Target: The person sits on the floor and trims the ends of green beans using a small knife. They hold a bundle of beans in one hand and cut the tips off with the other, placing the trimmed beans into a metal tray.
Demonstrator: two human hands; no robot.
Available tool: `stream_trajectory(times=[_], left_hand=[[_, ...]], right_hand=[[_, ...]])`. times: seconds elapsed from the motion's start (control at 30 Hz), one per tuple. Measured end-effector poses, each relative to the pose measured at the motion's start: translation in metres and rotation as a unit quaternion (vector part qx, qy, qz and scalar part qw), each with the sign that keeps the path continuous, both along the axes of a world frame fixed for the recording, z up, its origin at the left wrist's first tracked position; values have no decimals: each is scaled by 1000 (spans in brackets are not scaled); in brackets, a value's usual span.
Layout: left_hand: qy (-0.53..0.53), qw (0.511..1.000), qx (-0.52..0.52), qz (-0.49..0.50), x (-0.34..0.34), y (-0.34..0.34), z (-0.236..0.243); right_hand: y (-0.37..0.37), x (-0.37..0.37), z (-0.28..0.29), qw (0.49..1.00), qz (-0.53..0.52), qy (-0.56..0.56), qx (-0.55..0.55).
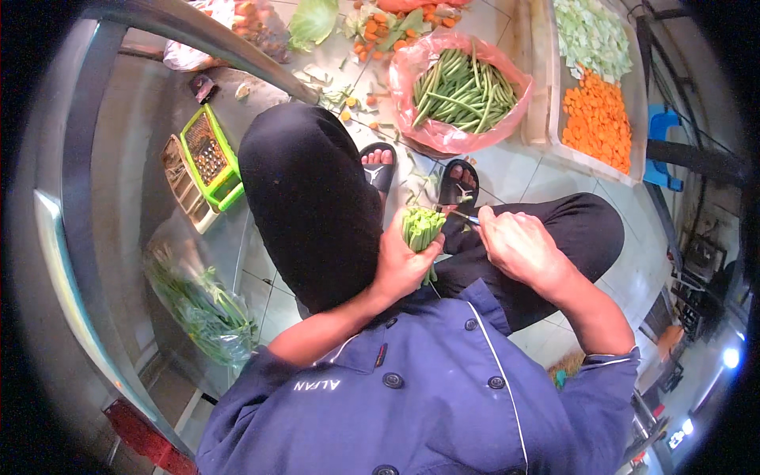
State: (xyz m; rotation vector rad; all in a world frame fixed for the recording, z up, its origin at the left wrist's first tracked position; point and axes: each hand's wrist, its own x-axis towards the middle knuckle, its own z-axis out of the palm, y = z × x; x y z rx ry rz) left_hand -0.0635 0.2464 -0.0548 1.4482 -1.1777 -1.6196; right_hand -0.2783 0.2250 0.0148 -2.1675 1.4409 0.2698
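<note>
My left hand (402, 265) is closed around a bunch of green beans (421, 229), their cut ends pointing up and away from me. My right hand (518, 247) grips a small knife (461, 214) whose blade touches the tips of the bunch. Both hands sit over my lap, above black trousers and black sandals (457, 186) on the tiled floor. Straight ahead lies a pink plastic bag (419, 67) full of whole green beans (463, 91).
A white tray (590, 162) at the upper right holds sliced carrots (598, 119) and chopped cabbage (590, 36). A green grater box (210, 158) sits to the left, a bag of greens (206, 309) lower left. Vegetable scraps (388, 28) litter the floor ahead.
</note>
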Motion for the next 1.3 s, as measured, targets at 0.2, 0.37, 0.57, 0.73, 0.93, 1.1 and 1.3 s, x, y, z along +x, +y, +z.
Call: stream_trajectory(times=[0.2, 0.37, 0.57, 0.73, 0.93, 1.1, 1.3], left_hand=[[57, 996, -71, -3, 4, 4, 5], [93, 988, -116, -49, 8, 7, 3], [129, 977, -130, -112, 10, 9, 2], [175, 956, -213, -99, 7, 6, -4], [231, 924, -293, -86, 7, 8, -8], [199, 909, -356, -84, 5, 3, 1], [202, 914, -350, -36, 1, 6, 0]], right_hand=[[-22, 15, 15, 982, -154, -101, 49], [-24, 26, 22, 879, -260, -376, 140], [-30, 30, 20, 915, -146, -360, 107], [-20, 30, 9, 938, -172, -287, -91], [-35, 9, 27, 926, -226, -270, -137], [-28, 15, 36, 893, -172, -408, -76], [-18, 14, 36, 884, -167, -433, 57]])
